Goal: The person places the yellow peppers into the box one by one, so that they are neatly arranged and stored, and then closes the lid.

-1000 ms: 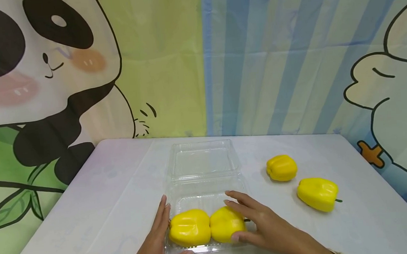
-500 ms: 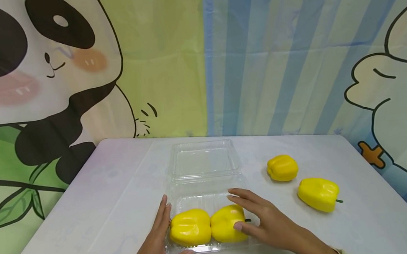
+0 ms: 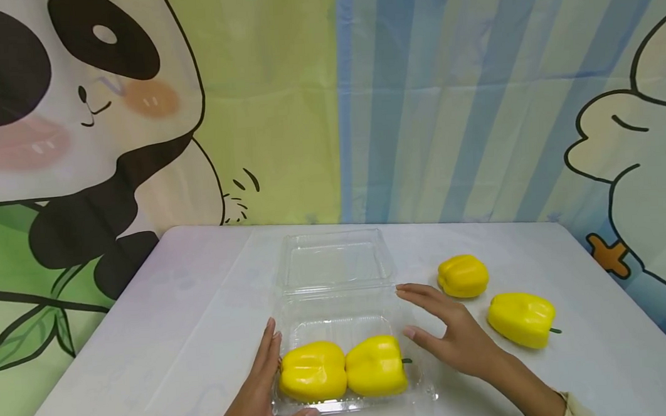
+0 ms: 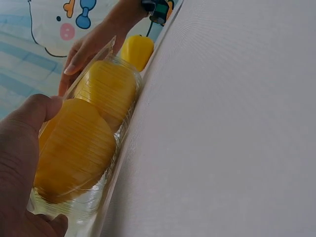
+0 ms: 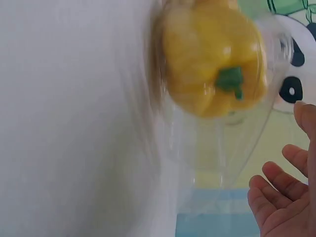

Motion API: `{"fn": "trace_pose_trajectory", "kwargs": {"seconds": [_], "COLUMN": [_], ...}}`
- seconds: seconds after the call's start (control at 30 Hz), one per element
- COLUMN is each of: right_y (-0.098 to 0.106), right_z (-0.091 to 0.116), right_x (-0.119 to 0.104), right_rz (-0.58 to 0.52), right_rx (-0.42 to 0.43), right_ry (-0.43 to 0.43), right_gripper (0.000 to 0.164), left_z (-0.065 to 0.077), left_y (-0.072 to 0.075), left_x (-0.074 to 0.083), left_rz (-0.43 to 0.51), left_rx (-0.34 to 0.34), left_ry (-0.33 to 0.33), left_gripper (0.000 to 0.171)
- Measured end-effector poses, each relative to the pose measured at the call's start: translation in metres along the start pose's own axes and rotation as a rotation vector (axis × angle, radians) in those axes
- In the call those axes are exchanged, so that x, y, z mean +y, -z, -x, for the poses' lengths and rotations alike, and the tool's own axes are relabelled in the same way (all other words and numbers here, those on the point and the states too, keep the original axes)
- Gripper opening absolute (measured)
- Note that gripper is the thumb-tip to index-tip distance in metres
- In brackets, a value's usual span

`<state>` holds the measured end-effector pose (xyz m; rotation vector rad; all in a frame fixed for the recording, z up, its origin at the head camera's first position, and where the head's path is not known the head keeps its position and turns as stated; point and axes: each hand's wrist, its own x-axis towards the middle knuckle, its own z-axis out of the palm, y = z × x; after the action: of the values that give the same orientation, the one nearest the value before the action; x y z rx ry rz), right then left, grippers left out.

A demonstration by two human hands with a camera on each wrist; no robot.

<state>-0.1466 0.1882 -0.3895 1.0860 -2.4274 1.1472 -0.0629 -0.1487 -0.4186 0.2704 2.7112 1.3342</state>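
Note:
A clear plastic clamshell container (image 3: 339,324) lies with its lid folded back on the table. Two yellow bell peppers sit end to end in its front half: the left pepper (image 3: 313,371) and the right pepper (image 3: 376,366), whose dark stem points right. My left hand (image 3: 254,385) holds the container's front left corner, fingers along the side and thumb at the front rim; the left wrist view shows that thumb (image 4: 37,111) over the rim. Off the right side, my right hand (image 3: 455,333) hovers with parted fingers, holding nothing.
Two more yellow bell peppers lie on the table's right: the farther pepper (image 3: 463,276) and the nearer pepper (image 3: 521,319). The container's lid (image 3: 336,261) lies flat toward the back. A printed curtain (image 3: 418,103) hangs behind the white table (image 3: 202,303).
My right hand has let go of the right pepper and moved right and back, clear of the container. The left hand stays at its corner, and the peppers stay in place.

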Motion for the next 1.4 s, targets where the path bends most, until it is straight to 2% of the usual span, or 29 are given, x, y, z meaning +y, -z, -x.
{"fn": "trace_pose_trajectory", "kwargs": {"seconds": [0.63,0.73,0.9,1.1,1.27,1.4], "right_y": [0.044,0.051,0.060,0.061,0.063,0.067], "right_z": [0.001,0.001,0.005,0.009,0.008,0.006], "right_x": [0.034,0.038,0.045,0.054,0.059,0.062], "right_rz": [0.239,0.258,0.228,0.183,0.195,0.196], "right_rx": [0.116,0.128,0.143,0.123,0.091,0.034], "right_ry": [-0.094,-0.131,-0.228,-0.321,-0.383,-0.434], "right_gripper": [0.063,0.065,0.065,0.063,0.073,0.081], "left_z": [0.000,0.000,0.000,0.000,0.000,0.000], "left_y": [-0.001,-0.001,-0.001,-0.001,-0.001,-0.001], "left_x": [-0.003,-0.003,-0.001,0.000,-0.001,-0.002], "left_rz": [-0.007,-0.009,0.002,0.005,-0.004,-0.014], "left_rx": [0.040,0.035,0.018,0.001,0.008,0.015], "left_ry": [-0.050,-0.044,-0.020,0.008,-0.003,-0.017], "left_gripper": [0.119,0.120,0.120,0.122,0.121,0.121]}}
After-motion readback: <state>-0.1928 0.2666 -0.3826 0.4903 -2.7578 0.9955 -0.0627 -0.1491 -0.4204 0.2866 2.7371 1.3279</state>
